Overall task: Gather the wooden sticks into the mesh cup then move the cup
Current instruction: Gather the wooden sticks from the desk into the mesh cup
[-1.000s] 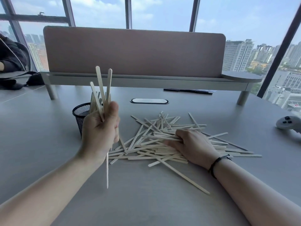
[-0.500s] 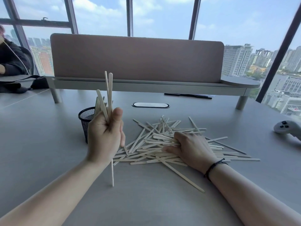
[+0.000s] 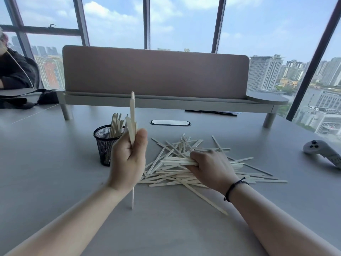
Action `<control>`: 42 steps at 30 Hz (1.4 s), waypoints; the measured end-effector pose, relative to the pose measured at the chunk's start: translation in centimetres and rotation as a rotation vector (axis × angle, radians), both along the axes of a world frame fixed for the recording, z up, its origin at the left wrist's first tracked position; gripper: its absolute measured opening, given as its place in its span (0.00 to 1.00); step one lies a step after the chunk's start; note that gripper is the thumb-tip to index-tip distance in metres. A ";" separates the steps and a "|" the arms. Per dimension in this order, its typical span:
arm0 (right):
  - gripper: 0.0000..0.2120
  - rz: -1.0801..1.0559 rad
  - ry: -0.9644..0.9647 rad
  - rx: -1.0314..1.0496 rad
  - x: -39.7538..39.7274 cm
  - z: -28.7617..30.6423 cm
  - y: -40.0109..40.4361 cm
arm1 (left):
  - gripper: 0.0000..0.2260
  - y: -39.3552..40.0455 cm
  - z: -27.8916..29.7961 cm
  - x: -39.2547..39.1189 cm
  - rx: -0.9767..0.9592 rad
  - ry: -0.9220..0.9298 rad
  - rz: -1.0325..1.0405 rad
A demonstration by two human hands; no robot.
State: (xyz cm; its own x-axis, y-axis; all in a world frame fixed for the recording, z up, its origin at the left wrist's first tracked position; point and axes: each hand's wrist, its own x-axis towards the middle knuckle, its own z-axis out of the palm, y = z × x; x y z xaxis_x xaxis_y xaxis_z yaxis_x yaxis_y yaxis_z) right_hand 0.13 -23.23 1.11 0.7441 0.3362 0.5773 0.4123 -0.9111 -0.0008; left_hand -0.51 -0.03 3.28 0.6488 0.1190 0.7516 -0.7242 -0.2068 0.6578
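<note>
While the left hand (image 3: 129, 159) stands raised above the grey worktop (image 3: 46, 163), its fingers and thumb are curled round a small upright bundle of wooden sticks (image 3: 132, 119), whose tops rise above the fist and one of which reaches down below the wrist to the worktop. Just behind and to the left of that fist stands the black mesh cup (image 3: 104, 145), upright, with several sticks already leaning inside it. To the right, the right hand (image 3: 212, 169), a dark band at its wrist, lies on the loose pile of sticks (image 3: 184, 174), fingers bent round a few flat ones at the pile's middle. Farther right on the worktop rests a grey controller (image 3: 321, 152), well apart from the pile, and a padded divider (image 3: 155, 71) crosses the back.
</note>
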 end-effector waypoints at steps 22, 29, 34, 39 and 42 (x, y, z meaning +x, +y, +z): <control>0.25 0.404 0.590 1.445 -1.5 8.8 10.2 | 0.26 0.1 0.5 -0.6 -0.033 -0.032 0.006; 0.24 0.432 0.620 1.469 -2.2 5.6 10.4 | 0.23 0.3 0.2 -0.7 -0.005 -0.013 -0.014; 0.21 0.458 0.624 1.454 -2.3 4.6 10.4 | 0.23 -0.4 0.4 -1.1 -0.053 0.048 -0.038; 0.20 0.419 0.617 1.428 -2.4 3.6 10.5 | 0.17 -0.3 0.0 -0.8 -0.071 0.173 -0.066; 0.24 0.417 0.620 1.394 -2.5 3.4 10.6 | 0.15 -0.2 0.1 -0.9 -0.115 0.238 -0.103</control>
State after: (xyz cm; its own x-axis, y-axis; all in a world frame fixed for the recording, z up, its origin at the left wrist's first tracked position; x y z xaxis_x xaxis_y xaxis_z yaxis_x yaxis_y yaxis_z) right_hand -2.41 -12.63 4.49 0.9668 0.0560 0.2493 0.2412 0.1220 -0.9628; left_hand -1.40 -0.28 3.34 0.8183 0.1188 0.5624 -0.5602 -0.0545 0.8266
